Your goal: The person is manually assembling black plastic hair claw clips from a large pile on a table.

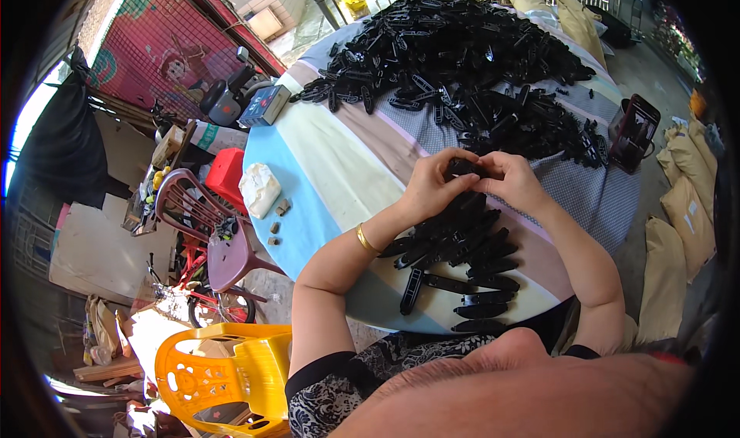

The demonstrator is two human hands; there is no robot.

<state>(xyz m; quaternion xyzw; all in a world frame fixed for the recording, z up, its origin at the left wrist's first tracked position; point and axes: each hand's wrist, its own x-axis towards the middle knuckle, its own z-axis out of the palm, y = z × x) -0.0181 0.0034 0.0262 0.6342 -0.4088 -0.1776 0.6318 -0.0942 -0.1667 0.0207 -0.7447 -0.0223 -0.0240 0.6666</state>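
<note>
OK, left hand (432, 185) pinches a black plastic piece (465, 168), mostly hidden, with right hand (516, 182) closed on it too, over striped tablecloth (339, 149). Probably light, stiff, slightly slick; grip it by the ends.

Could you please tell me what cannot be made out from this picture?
Black piece held between the left hand and right hand: head view, partly covered by both hands.
Lower pieces in the big pile: head view, buried under the top ones.
Details on the phone: head view, too small.
Right part of the yellow chair: head view, hidden behind the left arm.
</note>
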